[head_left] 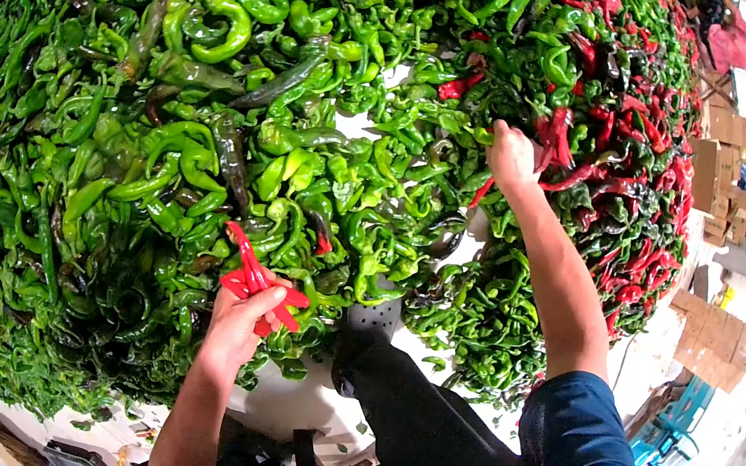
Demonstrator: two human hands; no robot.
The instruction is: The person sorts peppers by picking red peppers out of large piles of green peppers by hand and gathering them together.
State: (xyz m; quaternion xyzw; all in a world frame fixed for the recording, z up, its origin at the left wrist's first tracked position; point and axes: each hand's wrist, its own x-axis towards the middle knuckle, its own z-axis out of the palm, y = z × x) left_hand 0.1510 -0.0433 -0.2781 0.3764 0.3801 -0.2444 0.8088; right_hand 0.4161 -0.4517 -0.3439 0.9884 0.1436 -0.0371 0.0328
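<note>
My left hand [240, 321] is closed around several red chili peppers [254, 274], which stick out on both sides of the fingers above the pile's near edge. My right hand [514, 158] reaches farther out, its fingers curled together on red peppers [557, 138] at the border of the green and red parts of the pile. Another red pepper tip [482, 192] shows below that hand. Green peppers [219, 31] spread all around both hands, with some dark ones [231, 158] among them. What lies inside the right fingers is partly hidden.
Mostly red peppers [636, 130] lie along the pile's right side. Cardboard boxes [726, 181], a flattened carton [713, 341] and a turquoise chair [673, 426] stand at the right. A person in a pink top [733, 45] is at the far upper right. My shoe [373, 318] is at the pile's edge.
</note>
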